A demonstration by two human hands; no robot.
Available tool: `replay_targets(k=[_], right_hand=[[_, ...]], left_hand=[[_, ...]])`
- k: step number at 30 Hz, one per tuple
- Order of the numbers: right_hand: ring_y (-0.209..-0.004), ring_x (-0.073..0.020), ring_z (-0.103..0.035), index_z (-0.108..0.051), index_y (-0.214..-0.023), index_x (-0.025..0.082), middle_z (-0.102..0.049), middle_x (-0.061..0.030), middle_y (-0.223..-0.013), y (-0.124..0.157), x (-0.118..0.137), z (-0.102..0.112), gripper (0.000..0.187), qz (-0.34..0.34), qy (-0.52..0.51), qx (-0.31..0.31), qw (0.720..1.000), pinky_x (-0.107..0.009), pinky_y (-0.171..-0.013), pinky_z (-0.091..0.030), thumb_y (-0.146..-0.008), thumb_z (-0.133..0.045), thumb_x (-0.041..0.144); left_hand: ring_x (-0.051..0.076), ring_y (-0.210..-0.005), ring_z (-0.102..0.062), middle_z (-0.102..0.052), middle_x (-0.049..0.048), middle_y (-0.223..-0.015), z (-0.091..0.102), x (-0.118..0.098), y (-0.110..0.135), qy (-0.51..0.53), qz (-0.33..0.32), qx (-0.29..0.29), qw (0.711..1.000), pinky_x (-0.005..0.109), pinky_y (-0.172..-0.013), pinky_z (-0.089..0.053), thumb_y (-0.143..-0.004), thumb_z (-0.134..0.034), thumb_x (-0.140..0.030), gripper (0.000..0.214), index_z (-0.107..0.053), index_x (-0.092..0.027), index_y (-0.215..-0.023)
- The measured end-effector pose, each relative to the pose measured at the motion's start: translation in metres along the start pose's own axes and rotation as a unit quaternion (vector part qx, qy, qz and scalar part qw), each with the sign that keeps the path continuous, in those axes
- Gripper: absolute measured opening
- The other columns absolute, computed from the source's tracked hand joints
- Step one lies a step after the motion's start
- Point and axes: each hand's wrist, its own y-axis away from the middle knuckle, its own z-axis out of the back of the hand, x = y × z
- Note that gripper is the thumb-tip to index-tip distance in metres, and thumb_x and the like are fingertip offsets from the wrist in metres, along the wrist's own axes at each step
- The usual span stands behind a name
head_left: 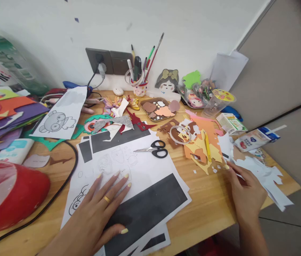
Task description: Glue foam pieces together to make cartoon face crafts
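Note:
My left hand (103,204) lies flat with its fingers spread on a white printed sheet (155,172) that carries line drawings and a wide black block. Black-handled scissors (159,149) rest on this sheet, beyond my fingertips. At the table's right side, my right hand (246,188) is closed, thumb and fingers drawn together beside white paper scraps (266,177). What its fingertips hold, if anything, is too small to make out. Just beyond it lie yellow paper offcuts (214,153) with a yellow craft knife (207,146) on top and a tape roll (180,135) nearby.
At the left stand a red container (33,185) and a pile of coloured paper (25,113), with a black cable (67,177) running past. A pen cup (140,89), a cut-out tray (143,106) and a plastic cup (216,103) line the back. A milk carton (254,139) lies right.

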Motion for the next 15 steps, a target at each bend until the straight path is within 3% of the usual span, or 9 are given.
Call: replay_targets(k=[3, 9, 15], right_hand=[[-0.084, -0.0181, -0.059, -0.067, -0.091, 0.016, -0.066, -0.0057, -0.090, 0.000, 0.000, 0.000, 0.032, 0.018, 0.017, -0.007, 1.000, -0.030, -0.078, -0.045, -0.078, -0.049, 0.039], [-0.075, -0.0176, -0.061, -0.066, -0.098, 0.019, -0.066, -0.0047, -0.093, -0.002, -0.005, 0.001, 0.033, 0.026, 0.068, 0.000, 0.997, -0.028, -0.072, -0.045, -0.077, -0.048, 0.037], [-0.072, -0.0186, -0.061, -0.065, -0.103, 0.020, -0.066, -0.0051, -0.095, -0.004, -0.007, -0.001, 0.038, 0.021, 0.096, 0.004, 0.995, -0.029, -0.065, -0.044, -0.077, -0.044, 0.041]], left_hand=[[0.025, -0.129, -0.023, -0.027, 0.0024, -0.141, 0.001, 0.000, 0.000, -0.002, 0.003, 0.002, 1.000, 0.041, -0.109, -0.003, -0.076, -0.039, -0.061, 0.072, -0.024, -0.020, -0.134], [0.025, -0.127, -0.029, -0.032, 0.0024, -0.139, 0.008, -0.001, -0.001, 0.007, 0.008, 0.032, 0.999, 0.043, -0.106, -0.007, -0.080, -0.034, -0.058, 0.065, -0.025, -0.021, -0.133], [0.026, -0.125, -0.032, -0.035, 0.0008, -0.137, 0.014, -0.001, -0.005, -0.011, 0.024, 0.037, 0.999, 0.044, -0.100, -0.020, -0.080, -0.030, -0.058, 0.064, -0.027, -0.020, -0.132]])
